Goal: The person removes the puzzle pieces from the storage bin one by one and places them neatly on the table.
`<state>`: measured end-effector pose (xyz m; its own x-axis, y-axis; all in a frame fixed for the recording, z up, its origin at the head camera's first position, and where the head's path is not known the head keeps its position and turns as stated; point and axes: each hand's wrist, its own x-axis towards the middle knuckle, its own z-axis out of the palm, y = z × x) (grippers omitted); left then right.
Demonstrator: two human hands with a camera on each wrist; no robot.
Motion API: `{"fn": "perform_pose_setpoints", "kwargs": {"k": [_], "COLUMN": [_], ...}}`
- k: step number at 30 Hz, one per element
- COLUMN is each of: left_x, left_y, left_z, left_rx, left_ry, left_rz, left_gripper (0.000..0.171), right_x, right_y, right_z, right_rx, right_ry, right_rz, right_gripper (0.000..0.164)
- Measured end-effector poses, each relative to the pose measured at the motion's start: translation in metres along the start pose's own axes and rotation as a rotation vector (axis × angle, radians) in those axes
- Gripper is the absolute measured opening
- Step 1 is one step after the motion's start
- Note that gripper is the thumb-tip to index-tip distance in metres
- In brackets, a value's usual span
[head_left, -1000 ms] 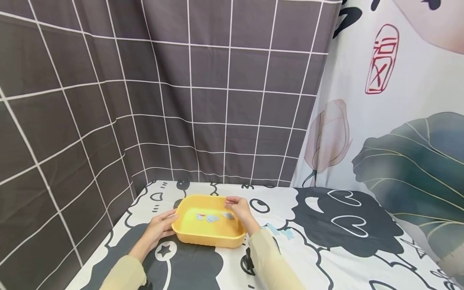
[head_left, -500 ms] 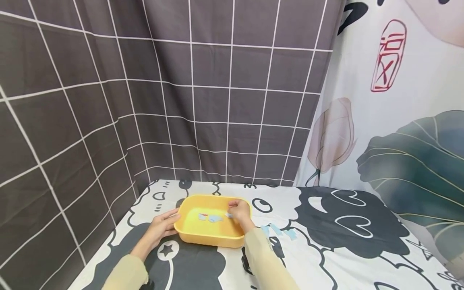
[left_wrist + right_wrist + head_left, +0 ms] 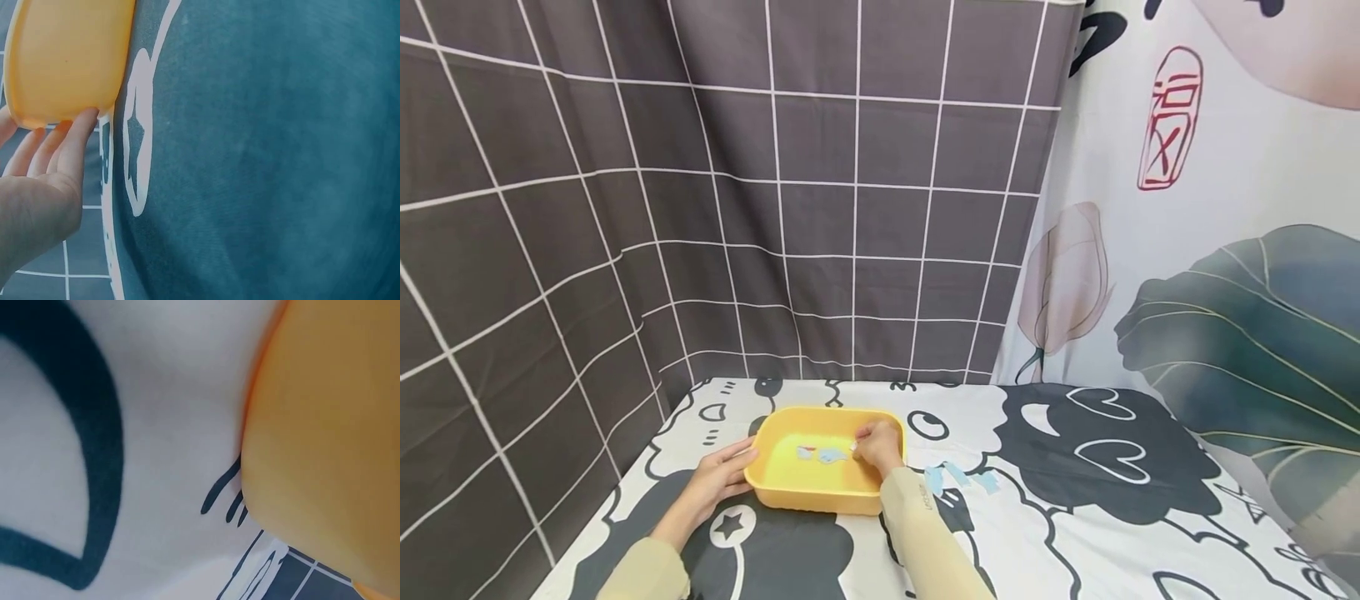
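Note:
A yellow plastic basin point(image 3: 820, 498) sits on the patterned cloth in the head view. My left hand point(image 3: 718, 479) rests its fairly straight fingers against the basin's outer left end; in the left wrist view these fingers point(image 3: 75, 140) spread along the wall below the rim. My right hand point(image 3: 880, 447) reaches inside at the right, with curled fingers pinching a small pale paper scrap point(image 3: 853, 446), mostly hidden by the hand. Two more scraps lie on the basin floor: one light blue point(image 3: 832, 456), one pale with a red edge point(image 3: 805, 452). In the right wrist view, the basin wall point(image 3: 325, 437) hides the right hand.
Several light blue strips point(image 3: 957, 473) lie on the cloth point(image 3: 1022, 533), right of the basin beside the right sleeve. A dark grid curtain point(image 3: 820, 250) hangs behind and to the left; a white flower-print curtain point(image 3: 1082, 275) hangs at the right.
My right hand has moved from the basin's right rim down inside it, and its fingers have closed on the rightmost scrap. The left hand stays at the left end. The head view has shifted slightly.

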<state>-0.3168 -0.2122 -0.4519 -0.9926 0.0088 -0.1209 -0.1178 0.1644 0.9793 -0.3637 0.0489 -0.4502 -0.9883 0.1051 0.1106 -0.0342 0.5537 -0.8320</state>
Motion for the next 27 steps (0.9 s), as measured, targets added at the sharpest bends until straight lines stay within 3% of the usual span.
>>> {"fn": "perform_pose_setpoints", "kwargs": {"k": [8,15,24,27], "left_x": [-0.002,0.001,0.001,0.001], "left_y": [-0.002,-0.001,0.003,0.002], "left_z": [-0.003,-0.006,-0.004,-0.003], "left_rx": [-0.01,-0.006,-0.007,-0.005], "left_ry": [-0.021,-0.01,-0.019,-0.017], "left_rz": [0.008,0.004,0.003,0.002], "left_gripper": [0.063,0.062,0.064,0.063], "right_x": [-0.003,0.019,0.002,0.001], "right_y": [0.0,0.02,-0.001,0.001], "right_z": [0.002,0.017,0.002,0.001], "right_rx": [-0.083,-0.139,-0.145,-0.092], "right_ry": [-0.019,-0.024,-0.051,-0.065], "right_rz": [-0.007,-0.067,-0.071,-0.038], "right_gripper": [0.033,0.028,0.023,0.023]}}
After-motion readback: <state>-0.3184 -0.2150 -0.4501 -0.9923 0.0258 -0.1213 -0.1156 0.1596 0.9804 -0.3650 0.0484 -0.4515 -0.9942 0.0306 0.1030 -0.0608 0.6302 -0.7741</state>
